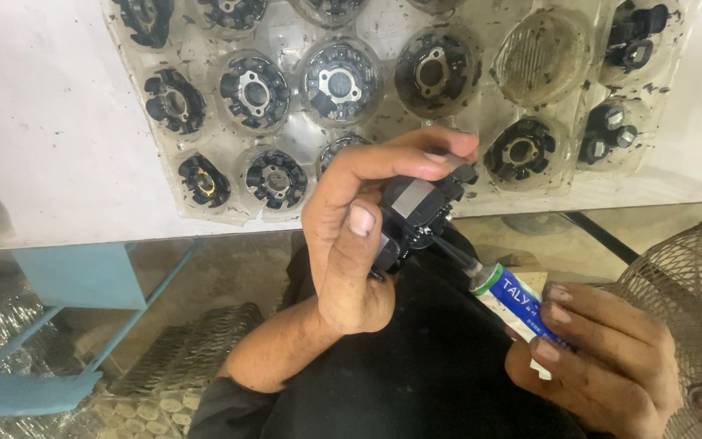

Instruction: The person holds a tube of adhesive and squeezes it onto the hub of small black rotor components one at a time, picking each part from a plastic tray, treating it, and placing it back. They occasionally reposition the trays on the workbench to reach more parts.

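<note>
While the black coil part (420, 207) sits pinched in the left hand (351, 244) above the lap, near the surface (58, 122) edge, the tube (513, 299) nozzle meets its lower side. Best squeeze gently, keeping the tip steady on one spot. Right hand (603, 358) wraps the tube, fingers closed, wrist low at right. Tray (465, 106) of similar parts lies beyond.

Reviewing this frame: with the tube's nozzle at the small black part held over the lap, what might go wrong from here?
1. The left hand pinches the black part by fingertips over the lap, away from the white table; it may slip and drop.
2. The right hand squeezes the tube with its thin nozzle at the part; too much could smear fingers or clothing.
3. The fan grille is close to the right hand and might get bumped.
</note>
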`<action>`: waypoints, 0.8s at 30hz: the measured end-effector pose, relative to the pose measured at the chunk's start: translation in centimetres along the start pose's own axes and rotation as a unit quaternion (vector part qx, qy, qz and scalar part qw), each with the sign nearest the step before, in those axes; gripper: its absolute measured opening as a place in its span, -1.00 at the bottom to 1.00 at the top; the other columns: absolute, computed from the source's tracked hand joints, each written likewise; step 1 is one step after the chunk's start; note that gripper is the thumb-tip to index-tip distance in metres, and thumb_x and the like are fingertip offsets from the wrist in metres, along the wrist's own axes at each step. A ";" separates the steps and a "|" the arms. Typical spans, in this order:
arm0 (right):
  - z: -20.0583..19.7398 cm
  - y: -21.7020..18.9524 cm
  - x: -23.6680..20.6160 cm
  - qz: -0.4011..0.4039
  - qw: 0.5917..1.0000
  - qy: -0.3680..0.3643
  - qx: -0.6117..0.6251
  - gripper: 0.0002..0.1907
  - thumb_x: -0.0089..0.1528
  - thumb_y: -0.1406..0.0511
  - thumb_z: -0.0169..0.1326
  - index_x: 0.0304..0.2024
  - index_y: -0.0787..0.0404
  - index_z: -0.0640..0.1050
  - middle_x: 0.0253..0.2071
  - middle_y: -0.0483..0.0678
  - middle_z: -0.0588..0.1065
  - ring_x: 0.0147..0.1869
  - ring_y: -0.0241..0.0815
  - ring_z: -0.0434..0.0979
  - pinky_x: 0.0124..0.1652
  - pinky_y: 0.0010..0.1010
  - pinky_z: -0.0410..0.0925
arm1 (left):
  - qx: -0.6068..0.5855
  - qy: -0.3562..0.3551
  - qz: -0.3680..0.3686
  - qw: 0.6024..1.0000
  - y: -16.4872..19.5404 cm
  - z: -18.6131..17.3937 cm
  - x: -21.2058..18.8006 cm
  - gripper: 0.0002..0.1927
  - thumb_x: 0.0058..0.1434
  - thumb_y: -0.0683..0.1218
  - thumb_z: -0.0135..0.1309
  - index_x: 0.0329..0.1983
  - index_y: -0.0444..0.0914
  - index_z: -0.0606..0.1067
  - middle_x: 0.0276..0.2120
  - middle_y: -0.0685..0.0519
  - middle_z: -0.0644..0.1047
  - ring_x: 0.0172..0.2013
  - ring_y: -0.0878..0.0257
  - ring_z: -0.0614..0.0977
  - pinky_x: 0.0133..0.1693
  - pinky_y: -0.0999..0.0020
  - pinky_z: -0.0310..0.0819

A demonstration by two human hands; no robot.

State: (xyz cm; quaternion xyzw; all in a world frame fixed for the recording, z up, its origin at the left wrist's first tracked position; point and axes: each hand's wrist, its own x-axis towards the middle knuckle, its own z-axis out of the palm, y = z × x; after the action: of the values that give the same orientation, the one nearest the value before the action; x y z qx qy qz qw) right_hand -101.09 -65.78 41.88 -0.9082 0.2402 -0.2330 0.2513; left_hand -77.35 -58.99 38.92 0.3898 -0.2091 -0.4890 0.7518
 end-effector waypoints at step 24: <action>1.9 0.2 0.9 0.035 0.992 0.114 0.052 -0.59 0.04 0.38 0.40 -0.19 0.11 0.44 -0.13 -0.03 0.45 0.02 -0.01 0.59 -0.12 -0.42 0.62 | -0.414 0.173 -0.140 0.883 -1.1 1.9 1.4 -0.48 0.32 0.19 0.00 0.17 -0.26 0.41 0.14 -0.28 0.49 0.15 -0.27 0.53 0.11 -0.22 0.49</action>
State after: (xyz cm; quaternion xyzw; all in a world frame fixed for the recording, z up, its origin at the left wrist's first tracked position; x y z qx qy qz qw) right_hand -99.46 -65.72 40.61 -0.8526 0.2868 -0.3379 0.2769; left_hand -78.68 -61.18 39.09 0.1468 0.2027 -0.5561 0.7926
